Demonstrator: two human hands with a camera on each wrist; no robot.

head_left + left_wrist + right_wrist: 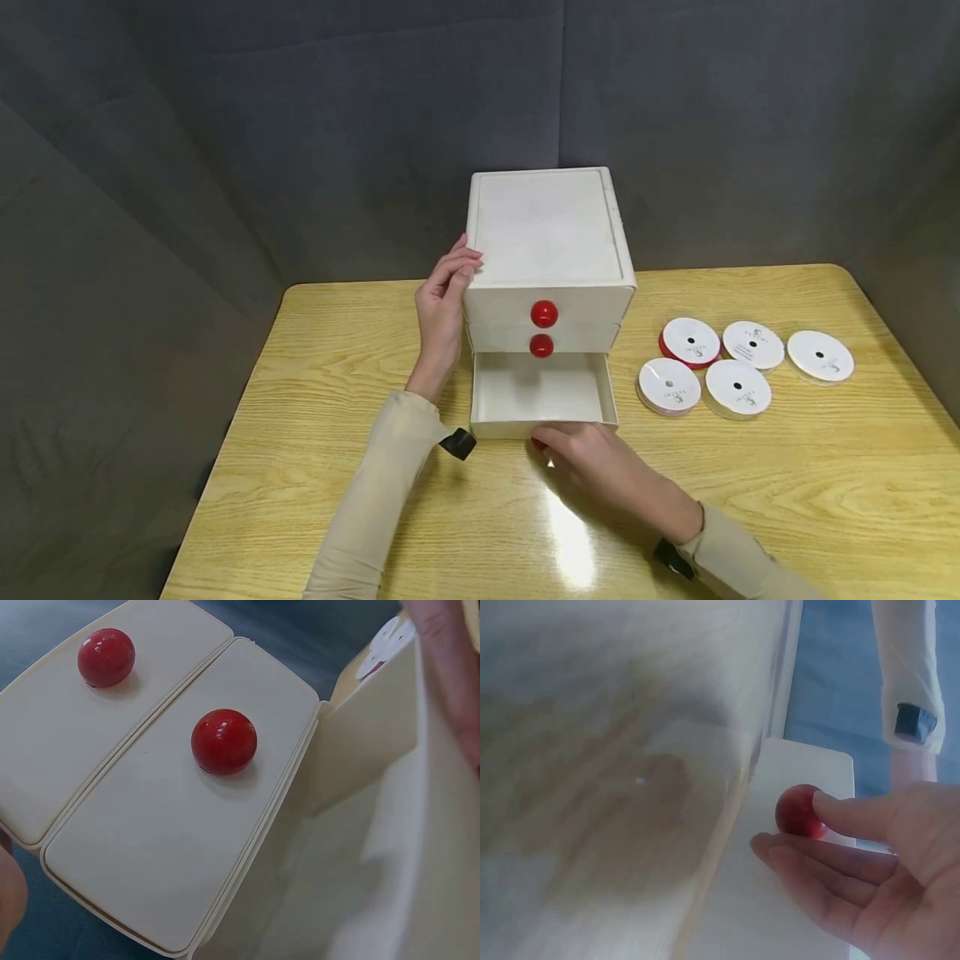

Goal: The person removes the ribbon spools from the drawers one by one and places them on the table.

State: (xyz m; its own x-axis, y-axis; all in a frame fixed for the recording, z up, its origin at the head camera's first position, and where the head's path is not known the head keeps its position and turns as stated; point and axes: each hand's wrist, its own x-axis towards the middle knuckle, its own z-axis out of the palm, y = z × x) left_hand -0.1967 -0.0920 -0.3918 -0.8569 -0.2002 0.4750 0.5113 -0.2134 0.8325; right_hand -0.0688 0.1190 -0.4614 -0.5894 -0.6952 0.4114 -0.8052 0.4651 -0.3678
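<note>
A white cabinet [547,225] with three stacked drawers stands on the table, each drawer with a round red knob. The bottom drawer [498,431] is pulled out, and its inside shows bare. My right hand [603,467] pinches that drawer's red knob [796,812] between thumb and fingers. My left hand [442,308] rests against the cabinet's upper left side, fingertips over the top edge. The two upper drawers are closed; their red knobs [223,742] show large in the left wrist view.
Several ribbon spools with white faces lie flat right of the cabinet, among them a spool with red ribbon [691,342] and a separate one [820,357] farthest right. Beneath everything is a wood-grain table [315,400]. A dark cloth [360,125] hangs behind it.
</note>
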